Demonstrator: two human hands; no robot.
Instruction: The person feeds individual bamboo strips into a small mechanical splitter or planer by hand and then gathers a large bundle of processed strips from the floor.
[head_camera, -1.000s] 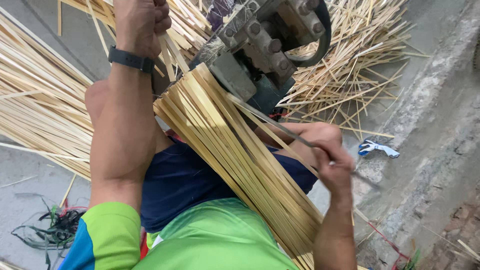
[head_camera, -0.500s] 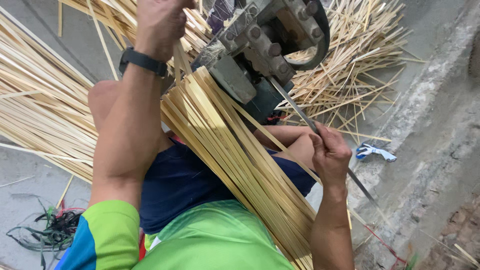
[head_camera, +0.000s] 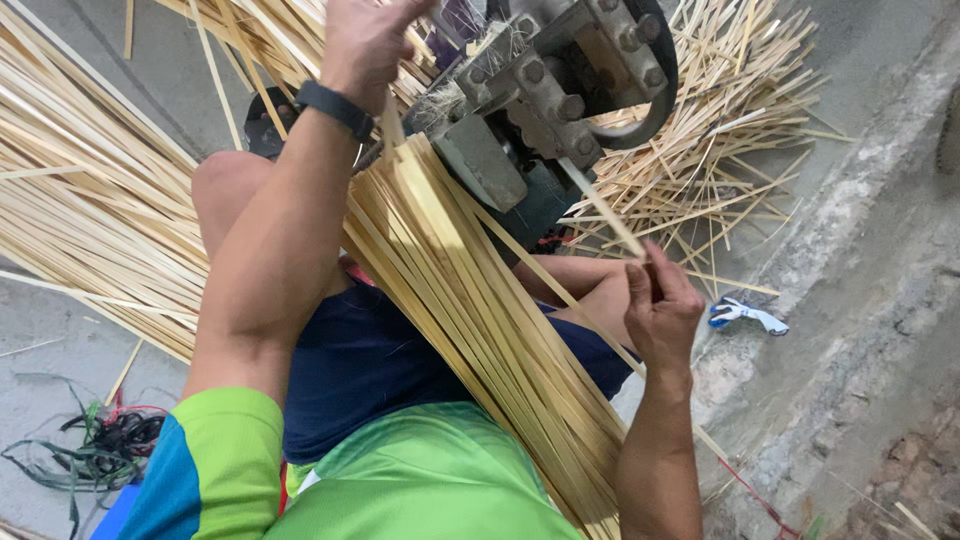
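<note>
A thick bundle of long pale bamboo strips (head_camera: 470, 310) lies across my lap, slanting from the machine down to the lower right. My left hand (head_camera: 365, 40), with a dark band on the wrist, reaches up to the strips at the machine's top and grips them there. My right hand (head_camera: 660, 305) pinches one thin strip (head_camera: 605, 210) that runs up into the grey metal machine (head_camera: 545, 100). The machine has bolted plates and a dark curved guard.
Heaps of bamboo strips lie on the concrete floor at the left (head_camera: 80, 210) and behind the machine at the upper right (head_camera: 720, 130). A tangle of dark straps (head_camera: 90, 455) sits at the lower left. A blue-and-white scrap (head_camera: 745, 315) lies by a rough raised kerb.
My right hand has risen along the thin strip toward the machine. My left hand has stayed at the strips near the machine's top. The view has shifted slightly.
</note>
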